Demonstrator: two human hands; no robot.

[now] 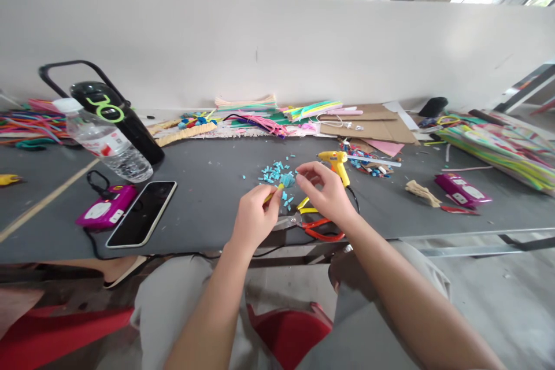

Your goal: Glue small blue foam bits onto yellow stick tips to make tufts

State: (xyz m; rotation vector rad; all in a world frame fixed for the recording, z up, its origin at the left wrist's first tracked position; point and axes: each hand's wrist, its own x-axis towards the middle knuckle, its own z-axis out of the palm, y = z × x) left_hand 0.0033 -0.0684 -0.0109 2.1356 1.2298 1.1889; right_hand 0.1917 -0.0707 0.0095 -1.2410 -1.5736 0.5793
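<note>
Gripping a yellow stick (268, 198) beside scattered turquoise bits (271, 172) at a grey worktop (208, 185).
Pinching the stick in the closed grip of the left hand (256, 211), near the front middle of the worktop, right by a turquoise clump (287, 179) at the stick's far end; hard to tell whether joined to it. Curving thumb and forefinger of the right hand (324, 191) close to the same clump; cannot tell whether that grip is parted or pinching a bit. Lying below and partly behind the right hand, red-handled scissors (310, 224); just beyond it, a yellow glue gun (340, 170) with a pale glue stick (375, 161) in its rear. Farther left, near one another, a phone (142, 214), a purple power strip (108, 206) and a clear bottle (106, 141) leaning against a black flask (136, 133).
</note>
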